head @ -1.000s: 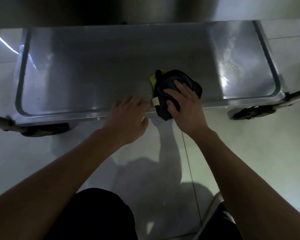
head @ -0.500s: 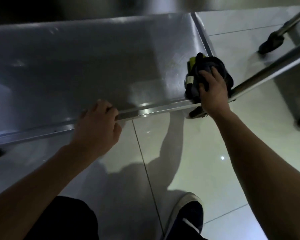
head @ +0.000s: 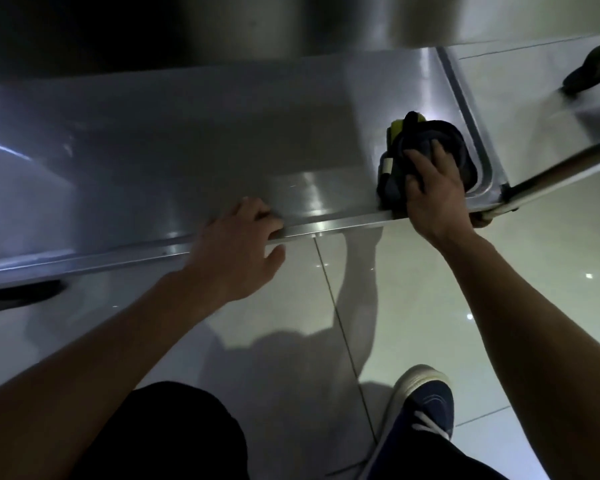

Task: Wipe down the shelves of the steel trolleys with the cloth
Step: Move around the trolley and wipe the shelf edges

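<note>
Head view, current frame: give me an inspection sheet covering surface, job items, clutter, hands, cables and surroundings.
Surface: steel trolley shelf with a raised rim, bare and reflective, dimly lit.
Job's things: dark cloth with a yellow-green patch, bunched in the shelf's near right corner.
Clutter: nothing seen on the shelf apart from the cloth.
Hands: right hand pressed on top of the cloth, fingers spread; left hand gripping the shelf's near edge.
Cables: nothing seen.
Surroundings: glossy tiled floor; trolley post at the right corner; a caster wheel at upper right; the person's dark shoe below.
</note>
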The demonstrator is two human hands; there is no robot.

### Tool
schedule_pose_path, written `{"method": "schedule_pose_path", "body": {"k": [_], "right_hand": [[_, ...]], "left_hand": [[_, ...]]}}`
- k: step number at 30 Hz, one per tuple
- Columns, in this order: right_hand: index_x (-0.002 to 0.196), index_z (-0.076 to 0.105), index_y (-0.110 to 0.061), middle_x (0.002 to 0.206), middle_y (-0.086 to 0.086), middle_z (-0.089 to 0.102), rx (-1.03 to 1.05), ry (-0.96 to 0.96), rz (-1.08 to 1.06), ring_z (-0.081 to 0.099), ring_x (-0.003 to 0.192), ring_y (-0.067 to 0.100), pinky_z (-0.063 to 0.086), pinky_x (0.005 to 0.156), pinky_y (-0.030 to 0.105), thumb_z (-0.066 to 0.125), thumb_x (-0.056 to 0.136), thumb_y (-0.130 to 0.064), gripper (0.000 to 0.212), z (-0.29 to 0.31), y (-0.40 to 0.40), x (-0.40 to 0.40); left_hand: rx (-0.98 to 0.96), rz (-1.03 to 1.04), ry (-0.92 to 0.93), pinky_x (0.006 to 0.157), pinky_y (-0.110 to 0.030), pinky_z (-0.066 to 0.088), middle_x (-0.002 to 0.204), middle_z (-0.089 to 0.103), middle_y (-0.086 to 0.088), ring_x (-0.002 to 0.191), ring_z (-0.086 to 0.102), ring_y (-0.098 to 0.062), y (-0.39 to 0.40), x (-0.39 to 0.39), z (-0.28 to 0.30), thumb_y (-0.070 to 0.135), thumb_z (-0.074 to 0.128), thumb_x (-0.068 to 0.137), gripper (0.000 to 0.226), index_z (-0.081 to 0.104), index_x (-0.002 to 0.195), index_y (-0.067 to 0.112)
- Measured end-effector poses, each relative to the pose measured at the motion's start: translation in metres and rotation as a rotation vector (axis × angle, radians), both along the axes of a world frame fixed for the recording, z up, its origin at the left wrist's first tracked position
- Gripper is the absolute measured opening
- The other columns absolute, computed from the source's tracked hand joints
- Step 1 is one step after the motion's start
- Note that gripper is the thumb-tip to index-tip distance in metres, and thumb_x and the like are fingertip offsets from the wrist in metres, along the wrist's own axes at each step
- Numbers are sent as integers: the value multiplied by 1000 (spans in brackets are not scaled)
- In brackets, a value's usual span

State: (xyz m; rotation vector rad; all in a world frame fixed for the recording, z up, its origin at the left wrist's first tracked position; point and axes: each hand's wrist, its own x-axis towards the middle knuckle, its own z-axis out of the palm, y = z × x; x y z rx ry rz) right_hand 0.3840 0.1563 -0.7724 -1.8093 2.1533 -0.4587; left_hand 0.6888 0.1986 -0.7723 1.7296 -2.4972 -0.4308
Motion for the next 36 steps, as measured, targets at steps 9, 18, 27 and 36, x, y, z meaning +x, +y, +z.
{"method": "schedule_pose_path", "body": {"k": [9, 18, 27, 36], "right_hand": [[150, 40, -24, 163, 14, 15, 46, 49, 222, 15, 148, 42, 17, 119, 51, 40, 101, -20, 49, -10, -26, 156], [148, 39, -36, 165, 3, 12, 53, 6, 458, 13, 150, 32, 12, 121, 48, 38, 102, -27, 47, -24, -41, 294], [144, 46, -37, 163, -1, 23, -24, -54, 426, 18, 150, 27, 12, 121, 45, 43, 100, -30, 44, -26, -45, 258], [140, 55, -23, 158, 12, 33, -69, -71, 253, 30, 145, 32, 25, 118, 42, 48, 97, -19, 44, -19, -70, 100]], "left_hand": [[-31, 235, -39, 88, -49, 43, 121, 61, -5, 111, 52, -34, 3, 112, 4, 44, 49, 87, 35, 67, 112, 27], [11, 220, -5, 94, -52, 44, 136, 50, -1, 130, 42, -29, 25, 158, 1, 39, 52, 95, 37, 62, 130, 31], [-48, 217, -1, 85, -49, 45, 123, 55, -5, 116, 48, -31, -7, 116, -2, 36, 49, 95, 30, 64, 117, 21], [-70, 71, -45, 86, -49, 48, 119, 60, -8, 112, 51, -31, -54, -6, -6, 36, 55, 86, 32, 64, 116, 29]]}}
